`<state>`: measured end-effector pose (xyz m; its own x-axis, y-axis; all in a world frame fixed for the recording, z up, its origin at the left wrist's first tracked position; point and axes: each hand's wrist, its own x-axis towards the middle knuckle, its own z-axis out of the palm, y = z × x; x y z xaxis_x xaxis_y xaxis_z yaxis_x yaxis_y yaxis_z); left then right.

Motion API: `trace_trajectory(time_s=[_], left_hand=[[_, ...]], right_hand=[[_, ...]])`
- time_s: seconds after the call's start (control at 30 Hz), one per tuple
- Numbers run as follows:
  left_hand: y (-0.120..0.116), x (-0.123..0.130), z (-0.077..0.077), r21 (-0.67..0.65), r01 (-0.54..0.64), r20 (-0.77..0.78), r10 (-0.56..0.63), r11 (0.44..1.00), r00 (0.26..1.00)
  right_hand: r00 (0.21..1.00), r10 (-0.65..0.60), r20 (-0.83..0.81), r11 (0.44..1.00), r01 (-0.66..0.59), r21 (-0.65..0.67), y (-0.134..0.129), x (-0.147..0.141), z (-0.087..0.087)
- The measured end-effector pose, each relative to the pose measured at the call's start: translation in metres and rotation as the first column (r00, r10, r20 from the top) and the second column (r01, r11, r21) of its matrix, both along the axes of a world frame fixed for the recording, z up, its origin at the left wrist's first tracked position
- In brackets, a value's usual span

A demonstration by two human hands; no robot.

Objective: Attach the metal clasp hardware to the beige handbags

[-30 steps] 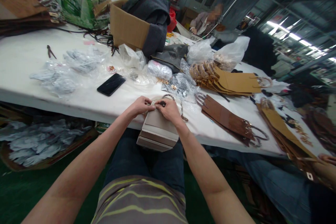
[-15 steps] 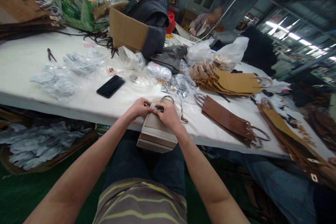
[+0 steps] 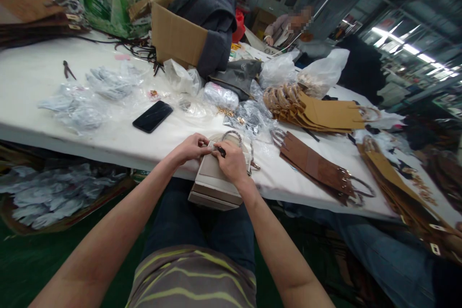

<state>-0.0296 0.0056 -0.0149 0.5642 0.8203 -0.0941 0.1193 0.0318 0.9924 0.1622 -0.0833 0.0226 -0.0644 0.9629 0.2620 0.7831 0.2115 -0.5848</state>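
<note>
A beige leather bag piece (image 3: 212, 175), stacked in layers with a twisted handle (image 3: 233, 135) at its far end, lies at the table's front edge above my lap. My left hand (image 3: 195, 146) is closed on its far left edge, thumb and fingers pinched together. Closed around a small dark-handled tool (image 3: 220, 151), my right hand (image 3: 231, 161) rests on top of the piece. The tool's working end is hidden by my fingers. Both hands are close together at the same far edge.
Left of my hands lie a black phone (image 3: 152, 116), wrapped bundles (image 3: 74, 110) and dark pliers (image 3: 68, 70). A cardboard box (image 3: 179, 33) stands behind. Brown bag pieces (image 3: 314, 166) and tan ones (image 3: 332, 113) lie rightward. Another person (image 3: 285, 29) sits at the back.
My right hand has tilted slightly, and the dark tool in it now points more toward me. The left hand stays on the beige edge. The view has shifted a little.
</note>
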Motion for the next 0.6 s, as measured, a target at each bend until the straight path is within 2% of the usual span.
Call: trace_trajectory(time_s=[0.23,0.47,0.6], left_hand=[[0.0031,-0.0007,-0.0008,-0.076,0.010,-0.012,-0.011,0.997,1.000],[0.0061,-0.0054,-0.0020,-0.052,0.082,0.024,-0.081,0.995,0.996],[0.0044,-0.0051,-0.0036,-0.033,0.074,0.051,-0.072,0.997,0.996]], right_hand=[[0.999,-0.004,-0.054,0.999,0.007,0.042,-0.0011,-0.0056,-0.0066],[0.999,-0.001,-0.052,1.000,0.003,0.028,-0.0008,-0.0057,-0.0073],[0.999,-0.008,-0.045,1.000,0.009,0.026,-0.0010,-0.0033,-0.0064]])
